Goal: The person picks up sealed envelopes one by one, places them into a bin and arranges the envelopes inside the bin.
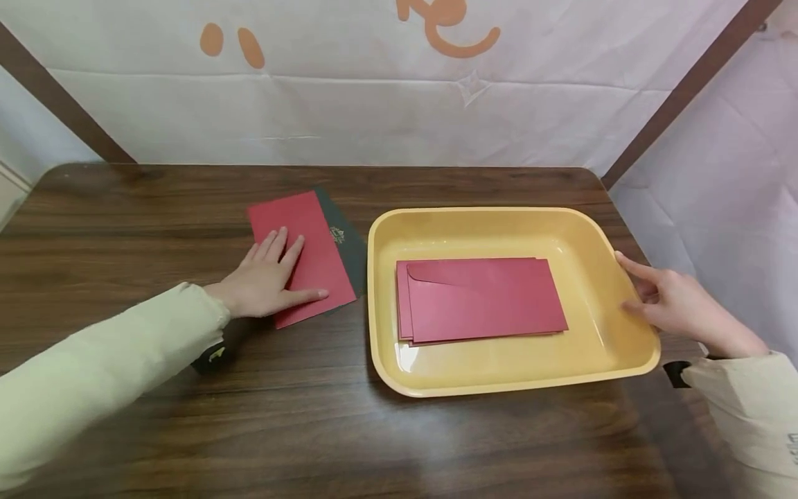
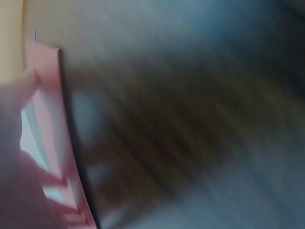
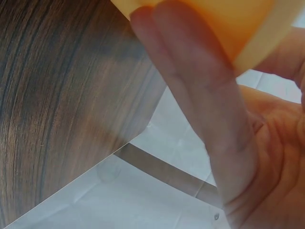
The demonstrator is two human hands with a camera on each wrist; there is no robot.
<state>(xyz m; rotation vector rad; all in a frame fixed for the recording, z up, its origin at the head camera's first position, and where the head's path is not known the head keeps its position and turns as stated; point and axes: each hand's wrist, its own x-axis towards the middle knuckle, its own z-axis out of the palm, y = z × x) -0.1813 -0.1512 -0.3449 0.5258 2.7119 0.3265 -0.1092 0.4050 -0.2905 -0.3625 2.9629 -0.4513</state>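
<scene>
My left hand (image 1: 260, 281) lies with fingers spread on top of a red envelope (image 1: 321, 253) on the table. Beneath that envelope, a dark green envelope or card (image 1: 350, 253) with a gold print sticks out to the right. In the blurred left wrist view, the fingers lie along the red envelope (image 2: 47, 107). My right hand (image 1: 676, 298) grips the right side of a yellow tray (image 1: 474, 212), thumb on the inside of the wall and fingers round the outside. Inside the tray is a small stack of red envelopes (image 1: 486, 298), slightly fanned at the left.
The tray's left wall stands right beside the dark green piece. A dark wood-grain table (image 1: 299, 430) carries everything. Behind it hangs a white curtain (image 1: 361, 118) with orange shapes, and brown frame bars (image 1: 686, 93) rise at the back corners.
</scene>
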